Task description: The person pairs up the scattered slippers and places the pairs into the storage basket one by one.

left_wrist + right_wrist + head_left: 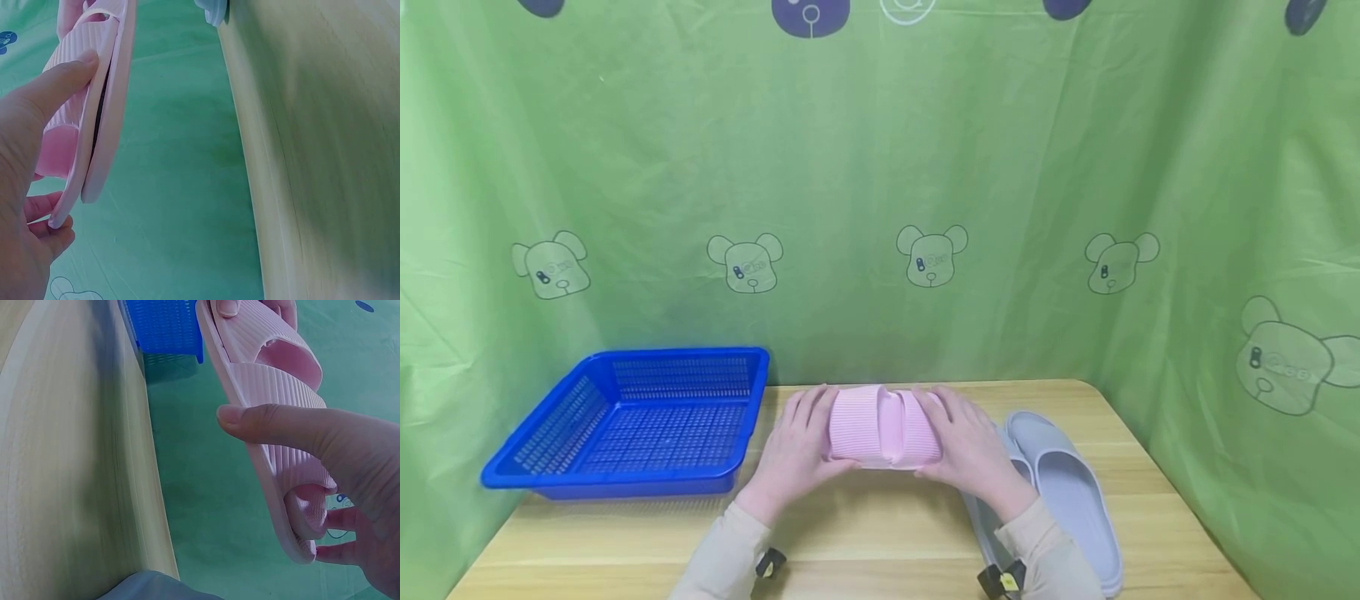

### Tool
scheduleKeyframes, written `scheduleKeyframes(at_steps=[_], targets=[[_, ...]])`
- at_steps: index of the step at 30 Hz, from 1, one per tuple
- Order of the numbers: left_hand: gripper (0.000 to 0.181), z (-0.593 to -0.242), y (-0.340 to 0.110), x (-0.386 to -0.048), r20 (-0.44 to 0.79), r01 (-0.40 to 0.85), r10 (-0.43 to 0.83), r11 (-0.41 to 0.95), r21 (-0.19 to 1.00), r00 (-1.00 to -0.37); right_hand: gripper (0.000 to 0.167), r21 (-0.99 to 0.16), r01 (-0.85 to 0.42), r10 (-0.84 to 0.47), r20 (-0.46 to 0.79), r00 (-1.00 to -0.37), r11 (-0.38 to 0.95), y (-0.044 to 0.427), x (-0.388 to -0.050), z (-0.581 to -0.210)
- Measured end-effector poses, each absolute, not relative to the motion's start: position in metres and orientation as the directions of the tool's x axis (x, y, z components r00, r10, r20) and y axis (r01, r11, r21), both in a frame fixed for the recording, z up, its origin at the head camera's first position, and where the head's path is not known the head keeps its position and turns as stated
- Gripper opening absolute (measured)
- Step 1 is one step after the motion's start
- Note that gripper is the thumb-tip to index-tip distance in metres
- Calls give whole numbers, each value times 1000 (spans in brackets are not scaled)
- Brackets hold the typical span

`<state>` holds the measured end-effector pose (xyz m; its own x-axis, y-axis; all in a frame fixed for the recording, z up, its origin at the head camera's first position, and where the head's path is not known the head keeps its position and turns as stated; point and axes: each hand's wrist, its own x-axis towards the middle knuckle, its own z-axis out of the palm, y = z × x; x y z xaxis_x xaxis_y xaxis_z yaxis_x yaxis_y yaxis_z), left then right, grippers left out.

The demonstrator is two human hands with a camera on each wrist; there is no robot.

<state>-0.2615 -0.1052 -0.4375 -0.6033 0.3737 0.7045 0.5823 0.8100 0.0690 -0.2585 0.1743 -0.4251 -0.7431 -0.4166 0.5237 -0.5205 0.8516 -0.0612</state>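
Observation:
A pair of pink ribbed slippers (856,427) is held between both hands above the table's middle. My left hand (795,452) grips the left end, its thumb lying across the ribbed strap in the left wrist view. At the other end, my right hand (976,454) holds the pair, with the thumb (269,423) over the strap and fingers behind. The slippers (94,112) lie against each other, and a narrow dark gap shows between them in the left wrist view. Parts of both slippers are hidden by the fingers.
A blue plastic basket (747,433) stands at the table's left. On the right, a pair of grey slippers (1075,483) lies on the wooden table (880,533), partly under my right forearm. Green printed curtain (850,167) surrounds the back and sides.

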Motion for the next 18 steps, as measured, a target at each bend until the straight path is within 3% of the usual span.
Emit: scheduleKeyframes(at_steps=[18], targets=[[107, -439, -104, -262, 719, 607, 381, 791, 71, -581, 113, -66, -525, -420, 520, -744, 848, 172, -259, -427]])
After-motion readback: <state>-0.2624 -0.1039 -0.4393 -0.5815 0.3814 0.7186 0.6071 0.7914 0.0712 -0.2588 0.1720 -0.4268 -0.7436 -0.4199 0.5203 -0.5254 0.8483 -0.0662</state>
